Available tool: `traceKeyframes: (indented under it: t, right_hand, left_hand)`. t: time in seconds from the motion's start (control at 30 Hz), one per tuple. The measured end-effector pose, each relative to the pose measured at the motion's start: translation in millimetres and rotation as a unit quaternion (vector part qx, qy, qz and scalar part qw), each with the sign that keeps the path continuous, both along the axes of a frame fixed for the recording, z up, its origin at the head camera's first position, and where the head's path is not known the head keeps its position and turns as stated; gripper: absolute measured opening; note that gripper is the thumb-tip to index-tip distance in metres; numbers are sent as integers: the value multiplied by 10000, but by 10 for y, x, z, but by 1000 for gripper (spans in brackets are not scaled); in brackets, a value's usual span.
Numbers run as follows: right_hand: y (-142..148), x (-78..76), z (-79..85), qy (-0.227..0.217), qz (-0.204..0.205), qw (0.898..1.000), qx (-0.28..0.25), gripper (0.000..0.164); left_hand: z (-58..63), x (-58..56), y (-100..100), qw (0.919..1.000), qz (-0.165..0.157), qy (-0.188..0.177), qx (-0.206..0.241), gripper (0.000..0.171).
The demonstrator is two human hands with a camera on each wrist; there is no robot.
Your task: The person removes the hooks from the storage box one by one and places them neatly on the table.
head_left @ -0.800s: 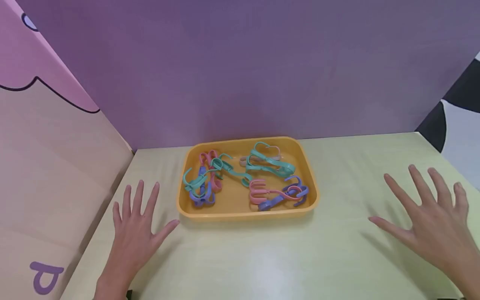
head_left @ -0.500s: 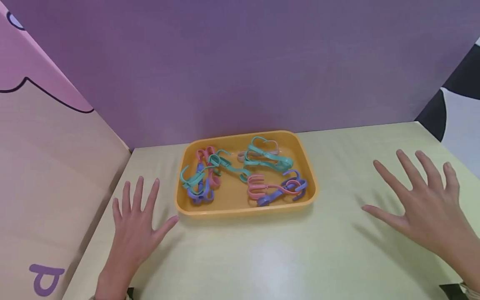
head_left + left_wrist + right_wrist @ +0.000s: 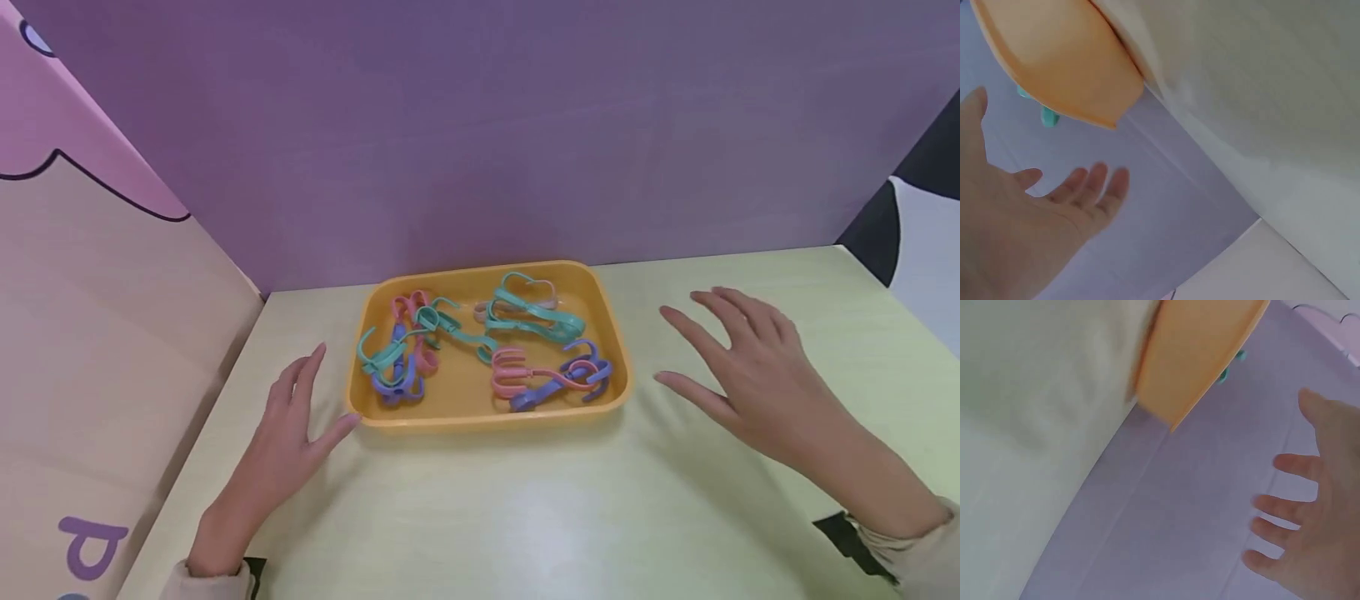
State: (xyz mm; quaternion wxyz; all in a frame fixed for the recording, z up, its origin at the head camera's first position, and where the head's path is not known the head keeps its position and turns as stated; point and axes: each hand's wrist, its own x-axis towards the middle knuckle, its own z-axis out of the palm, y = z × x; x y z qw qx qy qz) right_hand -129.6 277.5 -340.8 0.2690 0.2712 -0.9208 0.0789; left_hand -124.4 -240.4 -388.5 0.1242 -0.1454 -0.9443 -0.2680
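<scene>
A shallow orange-yellow plastic tray (image 3: 487, 423) stands at the back middle of the table in the head view. Several plastic hanging hooks with curved prongs lie in it, tangled in loose groups. Teal hooks (image 3: 555, 321) are at the back right, a pink hook (image 3: 510, 390) crosses a purple hook (image 3: 528, 400) at front right, and mixed colours crowd the left end. My left hand (image 3: 273, 458) hovers by the tray's front left corner, thumb tip close to the rim. To the right of the tray my right hand (image 3: 772, 383) is raised, fingers loosely bent. Both hands hold nothing.
The pale table (image 3: 525, 517) runs up to a purple wall (image 3: 525, 133) behind the tray. A cream and pink printed panel (image 3: 90, 333) stands along the left side. At the right edge is a black and white panel (image 3: 930, 208).
My right hand has moved left toward the tray, its spread fingers now loosely bent. The left hand has turned, its fingers closer together. The tray and hooks keep their places.
</scene>
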Motion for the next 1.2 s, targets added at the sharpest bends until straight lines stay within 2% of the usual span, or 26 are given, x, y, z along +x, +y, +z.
traceKeyframes:
  t: [0.17,0.27,0.33,0.43,0.57,0.63,0.73,0.87,0.97,1.1,1.2]
  right_hand:
    - [-258,-79,43,-363,229,9991,-16,58]
    - [-398,-143,58,-198,280,9994,41,54]
    - [-480,-188,64,-76,259,9996,75,56]
    - [-585,-250,66,-137,287,9995,57,53]
    - [-688,-318,35,-774,395,9962,-9,34]
    - [-723,-355,-5,-1081,461,9931,20,27]
    - [-759,-407,-87,-1355,515,9894,106,25]
    - [-791,-458,-205,-1379,549,9881,396,31]
    - [-821,-481,-263,-1287,594,9885,529,34]
    - [-861,-490,-282,-1295,619,9887,433,30]
    - [-871,-491,-265,-1380,632,9878,340,25]
  left_hand:
    - [17,-150,-25,9969,-269,-297,672,75]
    - [34,-200,-19,9914,-519,-580,1047,62]
    - [38,-226,-16,9846,-681,-868,1354,54]
    - [40,-259,-28,9658,-926,-1420,1960,46]
    - [20,-280,-58,9302,-1260,-2158,2688,45]
    - [7,-277,-55,9146,-1413,-2455,2886,47]
    - [-12,-254,-28,9012,-1519,-2719,3013,49]
    - [-43,-200,5,8946,-1511,-2821,3119,52]
    - [-76,-149,6,8954,-1461,-2737,3195,54]
    - [-109,-106,-2,8970,-1363,-2570,3327,54]
    - [-119,-99,2,8954,-1332,-2537,3409,54]
